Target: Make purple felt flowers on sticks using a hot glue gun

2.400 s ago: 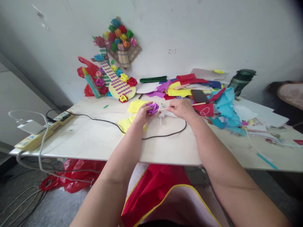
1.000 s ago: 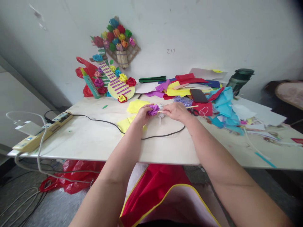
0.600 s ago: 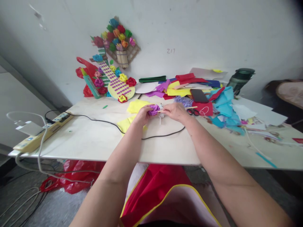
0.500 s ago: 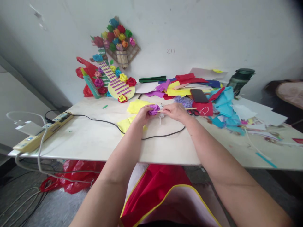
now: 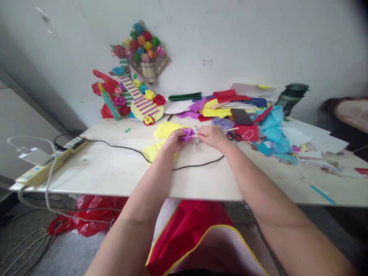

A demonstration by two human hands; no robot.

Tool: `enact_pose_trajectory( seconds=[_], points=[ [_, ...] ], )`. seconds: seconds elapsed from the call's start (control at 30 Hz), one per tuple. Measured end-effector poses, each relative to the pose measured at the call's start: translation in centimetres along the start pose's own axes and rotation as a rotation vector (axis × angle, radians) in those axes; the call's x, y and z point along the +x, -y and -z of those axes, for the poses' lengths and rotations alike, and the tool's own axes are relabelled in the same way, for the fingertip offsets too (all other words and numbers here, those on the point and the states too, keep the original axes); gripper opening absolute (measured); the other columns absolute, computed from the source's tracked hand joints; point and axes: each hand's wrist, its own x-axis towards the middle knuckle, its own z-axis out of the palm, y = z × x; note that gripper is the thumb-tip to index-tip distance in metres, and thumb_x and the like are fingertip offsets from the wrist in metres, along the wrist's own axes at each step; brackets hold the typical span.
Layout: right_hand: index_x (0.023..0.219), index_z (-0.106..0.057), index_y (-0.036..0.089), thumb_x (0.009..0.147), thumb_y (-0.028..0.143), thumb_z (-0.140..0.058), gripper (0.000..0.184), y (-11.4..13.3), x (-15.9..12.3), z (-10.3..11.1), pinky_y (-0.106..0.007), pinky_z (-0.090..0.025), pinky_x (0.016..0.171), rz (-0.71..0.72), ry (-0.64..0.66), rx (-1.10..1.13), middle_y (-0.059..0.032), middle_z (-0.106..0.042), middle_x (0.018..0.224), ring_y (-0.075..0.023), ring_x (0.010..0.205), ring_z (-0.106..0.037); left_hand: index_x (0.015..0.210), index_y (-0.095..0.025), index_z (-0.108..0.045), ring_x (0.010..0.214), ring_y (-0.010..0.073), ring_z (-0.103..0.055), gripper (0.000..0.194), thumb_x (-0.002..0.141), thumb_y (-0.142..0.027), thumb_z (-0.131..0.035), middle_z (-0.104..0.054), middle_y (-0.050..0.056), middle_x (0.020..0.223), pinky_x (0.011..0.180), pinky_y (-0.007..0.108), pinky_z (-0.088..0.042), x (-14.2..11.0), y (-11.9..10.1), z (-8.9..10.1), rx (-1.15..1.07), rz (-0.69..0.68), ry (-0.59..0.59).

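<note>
My left hand [image 5: 173, 141] is closed around a purple crepe-paper flower [image 5: 188, 134]. My right hand [image 5: 211, 136] pinches a thin wooden stick [image 5: 232, 129], whose near end touches the flower. A small whitish object with a nozzle-like tip [image 5: 196, 142], perhaps a glue gun, lies just behind and below my right fingers, mostly hidden. Yellow crepe paper [image 5: 166, 129] lies under and beside my left hand. Black-handled scissors [image 5: 234, 136] rest right of my right hand, near shredded purple paper [image 5: 223, 122].
A black cable [image 5: 120, 146] runs across the table from a power strip [image 5: 54, 161]. Behind stand a paper-flower guitar [image 5: 146, 109] and a glue bottle [image 5: 110, 102]. Coloured paper [image 5: 218, 112], a phone [image 5: 242, 117], blue crepe paper [image 5: 271, 124] and a dark bottle [image 5: 291, 97] lie or stand right.
The purple flower has turned slightly in my left fingers and shows more of its face. My right hand has shifted a little with the stick; both grips stay the same.
</note>
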Motion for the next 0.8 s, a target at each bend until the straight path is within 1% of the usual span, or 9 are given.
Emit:
enact_pose_trajectory(
  seconds=[0.17, 0.3, 0.4, 0.6, 0.8],
  points=[
    [0.079, -0.076, 0.021, 0.087, 0.034, -0.062, 0.021, -0.38, -0.08, -0.13, -0.027, -0.035, 0.062, -0.051, 0.047, 0.066, -0.004, -0.075, 0.077, -0.0173, 0.072, -0.064, 0.088, -0.009, -0.064, 0.062, 0.0155, -0.064, 0.028, 0.062, -0.003, -0.055, -0.067, 0.005, 0.074, 0.06, 0.03, -0.059, -0.07, -0.03, -0.04, 0.003, 0.004, -0.002],
    [0.077, -0.077, 0.021, 0.082, 0.031, -0.066, 0.015, -0.47, -0.04, -0.19, -0.026, -0.036, 0.062, -0.105, 0.022, 0.143, -0.0028, -0.075, 0.074, -0.0166, 0.071, -0.064, 0.087, -0.008, -0.065, 0.062, 0.0154, -0.064, 0.026, 0.063, -0.003, -0.055, -0.067, 0.006, 0.075, 0.061, 0.029, -0.059, 0.04, 0.07, 0.01, 0.019, 0.004, 0.002],
    [0.073, -0.076, 0.021, 0.078, 0.029, -0.07, 0.011, -0.46, 0.03, -0.31, -0.025, -0.036, 0.062, -0.135, -0.012, 0.178, -0.0024, -0.074, 0.074, -0.0164, 0.071, -0.064, 0.087, -0.008, -0.066, 0.064, 0.0166, -0.065, 0.026, 0.064, -0.002, -0.055, -0.067, 0.007, 0.076, 0.064, 0.031, -0.059, 0.15, 0.14, 0.1, 0.024, 0.01, 0.007],
    [0.068, -0.072, 0.02, 0.072, 0.022, -0.072, 0.005, -0.37, 0.08, -0.58, -0.025, -0.034, 0.06, -0.104, -0.073, 0.236, -0.0012, -0.073, 0.073, -0.015, 0.069, -0.061, 0.085, -0.007, -0.066, 0.064, 0.016, -0.065, 0.023, 0.066, -0.003, -0.055, -0.068, 0.008, 0.076, 0.063, 0.03, -0.059, 0.17, 0.18, 0.15, 0.028, 0.041, 0.026],
    [0.067, -0.069, 0.019, 0.071, 0.017, -0.07, 0.005, -0.46, 0.12, -0.77, -0.025, -0.034, 0.061, -0.068, -0.095, 0.28, -0.001, -0.071, 0.074, -0.014, 0.068, -0.059, 0.085, -0.008, -0.066, 0.065, 0.0153, -0.065, 0.023, 0.067, -0.002, -0.054, -0.068, 0.007, 0.075, 0.064, 0.029, -0.059, 0.03, 0.07, 0.02, 0.02, 0.055, 0.005]
  ],
)
